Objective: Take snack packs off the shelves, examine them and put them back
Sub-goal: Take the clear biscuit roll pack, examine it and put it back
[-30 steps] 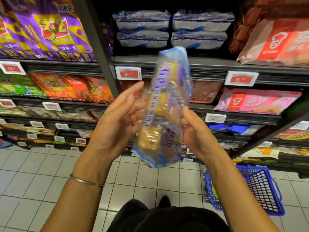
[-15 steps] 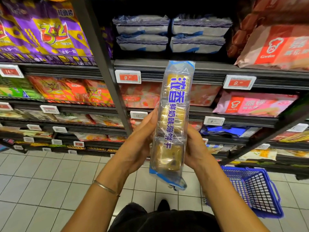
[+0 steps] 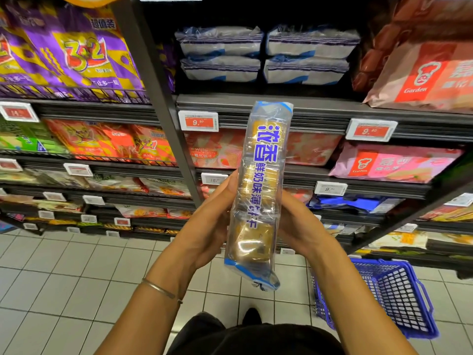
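The biscuit pack [image 3: 261,190] had been turned label-forward and was clasped at its sides by the left hand [image 3: 210,226] and right hand [image 3: 299,226]; examination was judged underway, with the return to the shelf pending.

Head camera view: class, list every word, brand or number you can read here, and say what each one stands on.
"浓香 鲜奶味薄饼干": clear biscuit pack, held by left hand and right hand.
"超值装", with a big "3" and "2": purple bag.
"Garden": red bag and pink pack.
"9.90": price tag.
The other shelf tags: too blurred or too small to read.
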